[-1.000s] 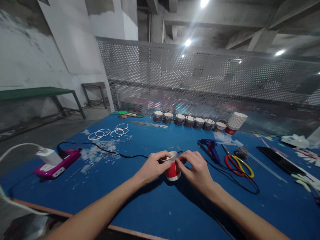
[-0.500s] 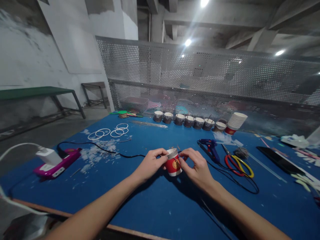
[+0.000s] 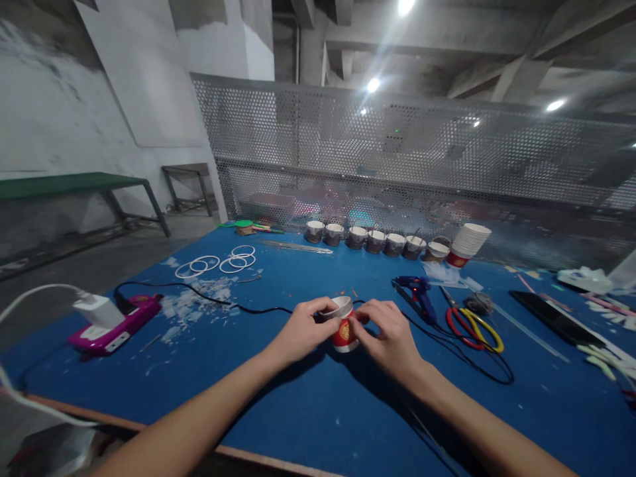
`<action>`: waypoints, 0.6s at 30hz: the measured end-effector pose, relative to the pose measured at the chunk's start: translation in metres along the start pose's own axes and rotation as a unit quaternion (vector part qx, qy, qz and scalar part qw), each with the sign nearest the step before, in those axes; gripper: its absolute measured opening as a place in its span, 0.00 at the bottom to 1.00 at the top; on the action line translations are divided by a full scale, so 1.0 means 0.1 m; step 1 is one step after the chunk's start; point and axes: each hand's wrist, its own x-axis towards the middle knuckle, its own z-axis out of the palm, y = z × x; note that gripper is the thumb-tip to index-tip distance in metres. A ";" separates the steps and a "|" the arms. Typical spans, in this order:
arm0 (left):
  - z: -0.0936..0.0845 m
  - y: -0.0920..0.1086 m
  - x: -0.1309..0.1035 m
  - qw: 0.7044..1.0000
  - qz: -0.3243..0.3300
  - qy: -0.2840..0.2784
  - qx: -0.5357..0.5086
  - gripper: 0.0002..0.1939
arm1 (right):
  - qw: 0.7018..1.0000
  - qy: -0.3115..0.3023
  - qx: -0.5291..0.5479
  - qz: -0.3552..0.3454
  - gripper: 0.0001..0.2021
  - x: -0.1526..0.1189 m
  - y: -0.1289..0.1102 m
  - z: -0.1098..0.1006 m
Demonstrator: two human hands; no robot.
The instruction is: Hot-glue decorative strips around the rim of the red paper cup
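A small red and white paper cup (image 3: pixel 344 334) with a grey band round its top is held low over the blue table, near its middle. My left hand (image 3: pixel 309 328) grips the cup's left side, thumb across the front and fingers by the rim. On the other side, my right hand (image 3: pixel 386 328) pinches at the cup's right wall with thumb and fingertips. A dark thin strand trails on the table below my right forearm. Whether the right fingers also hold that strand is hidden.
A blue glue gun (image 3: pixel 418 291) and red-and-yellow-handled scissors (image 3: pixel 470 328) lie at the right. Several grey-wrapped cups (image 3: pixel 376 242) line the back beside a stack of paper cups (image 3: pixel 468 242). White rings (image 3: pixel 238 260) and a purple power strip (image 3: pixel 116 328) are at the left.
The cup has turned slightly between my hands. My left thumb has come further across its front, and my right fingers have shifted a little left. Objects on the table have stayed put.
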 end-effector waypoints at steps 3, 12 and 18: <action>-0.01 0.00 0.00 1.000 0.004 0.017 0.018 0.06 | 1.000 0.006 -0.002 0.021 0.08 0.02 0.03 -0.01; -0.11 0.01 0.07 0.992 -0.006 0.128 -0.016 0.07 | 0.945 0.317 -0.078 0.010 0.05 0.29 0.38 -0.69; -0.10 -0.02 0.07 0.990 -0.015 0.135 -0.033 0.06 | 0.841 0.432 -0.072 0.317 0.11 0.25 1.06 -1.54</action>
